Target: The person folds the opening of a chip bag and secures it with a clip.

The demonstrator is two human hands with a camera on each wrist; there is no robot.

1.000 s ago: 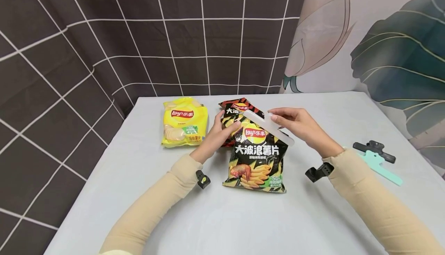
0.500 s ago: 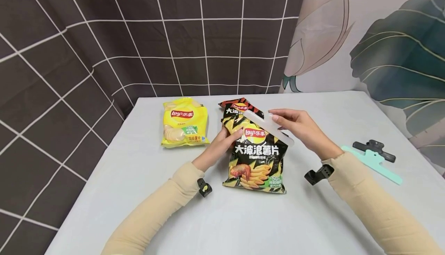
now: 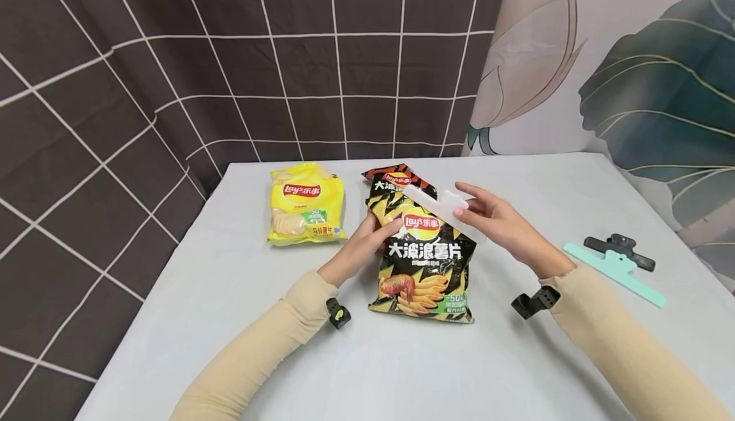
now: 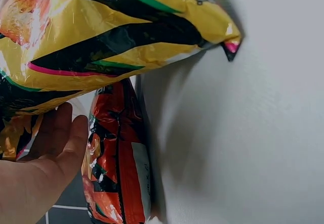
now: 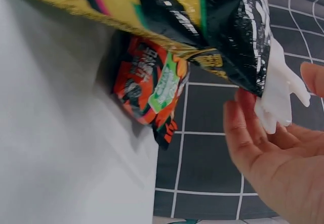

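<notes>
A black and yellow chip bag (image 3: 425, 261) stands tilted up off the table, with a white clip (image 3: 427, 201) slanting across its top. My left hand (image 3: 358, 249) grips the bag's left edge, thumb on the front and fingers behind; the left wrist view shows that hand (image 4: 50, 153) under the bag's side. Beside the clip's handle is my right hand (image 3: 505, 223), index finger raised. In the right wrist view its fingers touch the clip (image 5: 278, 87) and bag corner, while the thumb stands apart from the handle; this hand (image 5: 278, 158) looks loosely spread.
Behind the black bag lies a red and black chip bag (image 3: 396, 175). A yellow chip bag (image 3: 307, 207) rests at the back left of the white table (image 3: 258, 344). On the right lie a turquoise clip (image 3: 617, 271) and a black clip (image 3: 623, 249), close together.
My left hand has moved slightly down the bag's edge. My right hand has loosened at the clip's handle and shifted a little to the right, its index finger lifting.
</notes>
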